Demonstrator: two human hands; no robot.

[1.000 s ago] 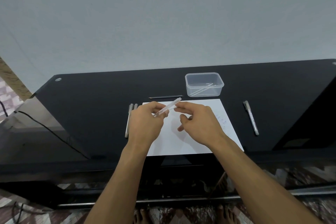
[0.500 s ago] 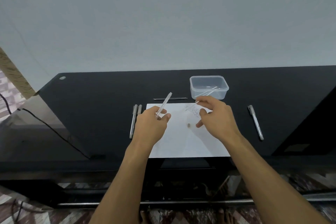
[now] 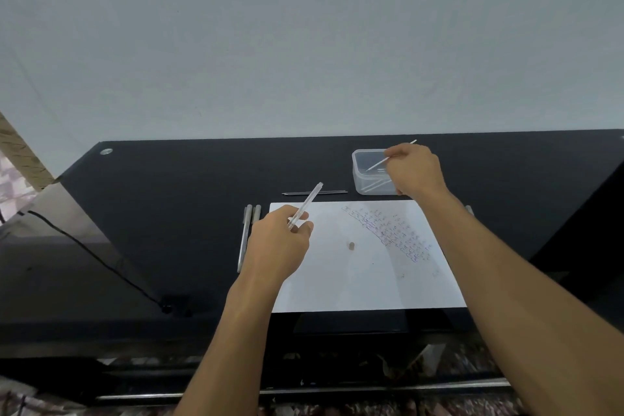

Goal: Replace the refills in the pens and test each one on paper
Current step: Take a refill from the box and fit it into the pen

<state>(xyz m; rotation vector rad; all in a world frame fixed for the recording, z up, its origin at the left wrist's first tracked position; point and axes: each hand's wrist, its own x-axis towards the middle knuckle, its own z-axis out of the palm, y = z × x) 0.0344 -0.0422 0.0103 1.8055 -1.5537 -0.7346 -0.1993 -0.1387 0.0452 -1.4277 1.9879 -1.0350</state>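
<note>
Now lift refill [image 3: 385, 161], pinched in right hand [image 3: 413, 168], clear of tub [image 3: 358, 176]; keep barrel [image 3: 305, 205], probably empty, gripped in left hand [image 3: 278, 243].

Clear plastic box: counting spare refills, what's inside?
In the clear plastic box, a few pale refills lie; the right hand covers its right part.

Container [image 3: 363, 176] behind paper [image 3: 354, 280]; two pens [image 3: 243, 240] left of it.
</note>
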